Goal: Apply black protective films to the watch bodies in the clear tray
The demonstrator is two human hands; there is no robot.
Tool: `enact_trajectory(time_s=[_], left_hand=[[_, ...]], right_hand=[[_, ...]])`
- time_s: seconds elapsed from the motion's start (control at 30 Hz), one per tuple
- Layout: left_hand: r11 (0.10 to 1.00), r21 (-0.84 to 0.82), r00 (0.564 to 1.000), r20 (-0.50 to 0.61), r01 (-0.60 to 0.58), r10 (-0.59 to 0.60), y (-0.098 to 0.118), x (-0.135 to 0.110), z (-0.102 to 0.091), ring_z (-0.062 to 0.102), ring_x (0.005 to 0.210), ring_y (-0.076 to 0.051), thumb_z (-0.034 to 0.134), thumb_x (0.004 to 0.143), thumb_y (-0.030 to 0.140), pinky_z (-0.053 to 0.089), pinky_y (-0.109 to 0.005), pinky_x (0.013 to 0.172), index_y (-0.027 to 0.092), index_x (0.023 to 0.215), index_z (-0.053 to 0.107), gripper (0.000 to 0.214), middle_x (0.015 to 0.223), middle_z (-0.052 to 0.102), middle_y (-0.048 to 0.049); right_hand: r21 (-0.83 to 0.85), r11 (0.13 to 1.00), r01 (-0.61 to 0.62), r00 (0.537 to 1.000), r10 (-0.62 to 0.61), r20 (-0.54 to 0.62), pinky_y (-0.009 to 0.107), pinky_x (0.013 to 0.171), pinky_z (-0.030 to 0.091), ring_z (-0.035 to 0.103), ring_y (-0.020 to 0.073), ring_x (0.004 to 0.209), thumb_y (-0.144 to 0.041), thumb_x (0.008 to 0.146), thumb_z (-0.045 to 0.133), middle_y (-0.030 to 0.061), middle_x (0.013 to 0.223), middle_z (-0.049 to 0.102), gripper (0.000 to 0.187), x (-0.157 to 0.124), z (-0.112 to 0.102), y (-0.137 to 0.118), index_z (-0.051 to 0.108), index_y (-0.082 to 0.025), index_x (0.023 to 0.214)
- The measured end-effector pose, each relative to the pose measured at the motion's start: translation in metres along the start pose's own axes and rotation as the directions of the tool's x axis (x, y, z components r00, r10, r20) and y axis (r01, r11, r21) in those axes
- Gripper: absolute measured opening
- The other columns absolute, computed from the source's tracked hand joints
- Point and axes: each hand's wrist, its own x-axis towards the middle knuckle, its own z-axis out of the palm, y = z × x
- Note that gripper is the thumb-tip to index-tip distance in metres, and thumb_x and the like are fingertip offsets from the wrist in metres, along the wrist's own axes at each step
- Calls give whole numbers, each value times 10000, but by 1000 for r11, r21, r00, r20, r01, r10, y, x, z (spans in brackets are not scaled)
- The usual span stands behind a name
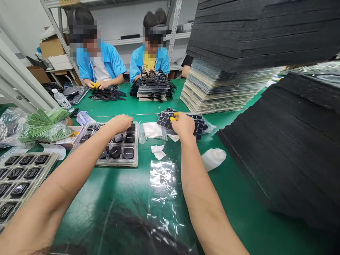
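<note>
My left hand (120,123) rests curled over the far edge of a clear tray (117,162) that holds several small black watch bodies. What its fingers hold, if anything, is hidden. My right hand (183,125), with yellow finger cots on the fingertips, is closed over a clear bag of small black square parts (198,122). A white cloth (152,129) in a plastic wrap lies between the two hands. Small white paper scraps (158,151) lie just in front of it.
A loose clear plastic sheet (162,184) and a white bottle (213,158) lie on the green table (239,198). Tall stacks of black foam (287,141) and trays (225,88) fill the right. Another watch tray (18,177) and green straps (45,124) sit left. Two people in blue work opposite.
</note>
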Motion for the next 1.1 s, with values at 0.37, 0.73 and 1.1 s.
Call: enact_trajectory(time_s=[0.37, 0.73, 1.1], left_hand=[[150, -987, 973, -88, -56, -213, 58, -179, 72, 723, 796, -201, 701, 900, 794, 628, -392, 829, 294, 1195, 621, 586, 919, 682, -20], [562, -813, 919, 323, 148, 225, 125, -153, 72, 644, 865, -228, 897, 743, 539, 405, -307, 715, 254, 953, 579, 476, 898, 695, 19], [736, -677, 910, 313, 14, 271, 146, -127, 54, 711, 942, -381, 737, 766, 847, 409, -381, 705, 224, 1143, 466, 777, 1006, 718, -107]], right_hand=[[-37, 981, -191, 979, 193, 68, 658, 1243, 307, 386, 449, 1561, -610, 937, 760, 273, 1611, 510, 763, 32, 17, 31, 580, -158, 1526], [-4, 974, -227, 973, 227, 42, 651, 1196, 309, 374, 486, 1501, -806, 807, 810, 306, 1573, 484, 941, 28, 21, 19, 616, -148, 1451], [150, 973, -175, 970, 196, -143, 470, 1087, 504, 683, 341, 1229, -325, 903, 839, 182, 1292, 715, 410, 21, 2, 19, 721, -150, 1255]])
